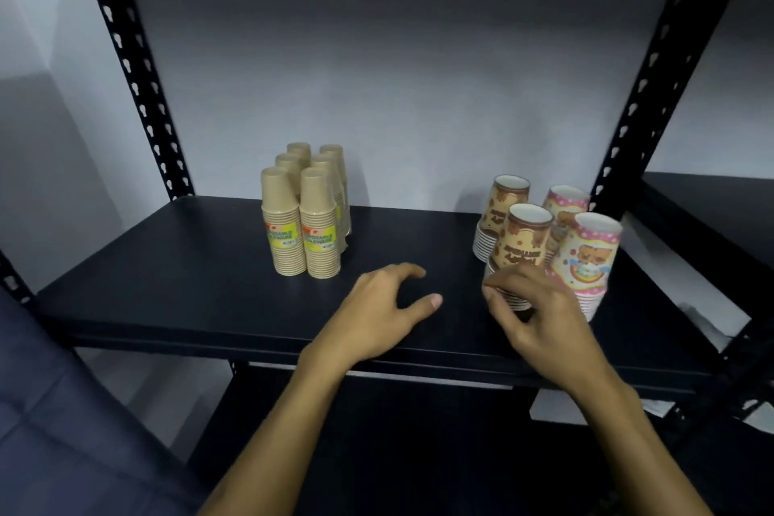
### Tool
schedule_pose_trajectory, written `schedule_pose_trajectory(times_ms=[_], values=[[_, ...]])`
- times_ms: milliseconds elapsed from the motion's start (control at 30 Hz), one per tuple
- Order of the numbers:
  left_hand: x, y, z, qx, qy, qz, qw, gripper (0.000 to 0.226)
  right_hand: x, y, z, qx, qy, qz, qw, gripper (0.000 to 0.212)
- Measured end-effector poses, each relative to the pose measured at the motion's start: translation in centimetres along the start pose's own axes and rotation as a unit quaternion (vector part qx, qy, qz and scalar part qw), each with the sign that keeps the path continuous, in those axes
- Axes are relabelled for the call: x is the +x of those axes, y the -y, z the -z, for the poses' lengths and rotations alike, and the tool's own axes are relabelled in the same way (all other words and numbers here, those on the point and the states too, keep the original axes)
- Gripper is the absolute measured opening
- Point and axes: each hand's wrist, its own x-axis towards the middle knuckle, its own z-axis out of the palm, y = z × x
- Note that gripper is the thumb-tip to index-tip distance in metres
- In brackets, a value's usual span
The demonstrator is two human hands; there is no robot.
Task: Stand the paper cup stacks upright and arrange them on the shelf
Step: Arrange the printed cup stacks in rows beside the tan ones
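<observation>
Near the shelf (167, 264) front edge, the left hand (377, 314) hovered spread and empty beside bare board, while the right hand (532, 314) curled round the front brown cup stack (523, 239)

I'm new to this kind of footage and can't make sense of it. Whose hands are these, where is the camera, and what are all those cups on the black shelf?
There is no machine here: a person wears a wide-angle camera on the head, so you look forward and down at their own two bare hands. In front is a black metal shelf. On it stand six plain tan cup stacks, packed two by three, all upright. To the right are four printed stacks: two brown cup stacks and two pink cup stacks, leaning slightly. The left hand hovers over the shelf, fingers relaxed, holding nothing. The right hand curls its fingers at the base of the nearer brown stack.
</observation>
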Motion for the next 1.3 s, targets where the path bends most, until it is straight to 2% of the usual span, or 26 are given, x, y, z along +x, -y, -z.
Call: schedule_pose_trajectory(times_ms=[133, 233, 333, 467, 567, 700, 867, 1033, 1300], values=[[3.5, -3.8, -1.7, -0.037, -0.005, -0.067, 0.997, 0.058, -0.2, -1.4, 4.0, -0.023, -0.109, -0.037, 0.993, 0.006], [5.7, -6.6, -2.5, -0.067, -0.007, -0.118, 0.991, 0.061, -0.2, -2.9, 5.7, -0.064, -0.190, -0.099, 0.975, 0.006], [7.7, -8.5, -3.3, -0.062, -0.014, -0.156, 0.986, 0.063, 0.7, -4.2, 6.5, -0.071, -0.212, -0.153, 0.963, 0.020], [9.8, -9.9, -4.2, -0.072, -0.047, -0.148, 0.985, 0.066, 1.5, -5.0, 7.0, -0.023, -0.206, -0.186, 0.961, 0.039], [10.5, -10.6, -4.7, -0.091, -0.022, -0.156, 0.983, 0.069, 2.1, -5.4, 6.8, 0.015, -0.188, -0.198, 0.962, 0.056], [11.0, -10.5, -5.2, -0.044, -0.027, -0.173, 0.984, 0.049, 2.1, -6.4, 6.4, 0.031, -0.149, -0.187, 0.970, 0.056], [11.1, -9.9, -4.5, -0.027, -0.032, -0.173, 0.984, 0.047, 2.3, -6.6, 6.5, 0.025, -0.127, -0.191, 0.973, 0.067], [10.0, -8.5, -2.3, 0.013, -0.035, -0.158, 0.987, 0.049, 2.9, -5.5, 5.8, 0.003, -0.080, -0.170, 0.982, 0.055], [7.6, -6.4, 2.5, 0.153, -0.004, -0.186, 0.971, 0.038, 4.8, -2.6, 4.2, 0.035, 0.003, -0.113, 0.993, 0.038]])
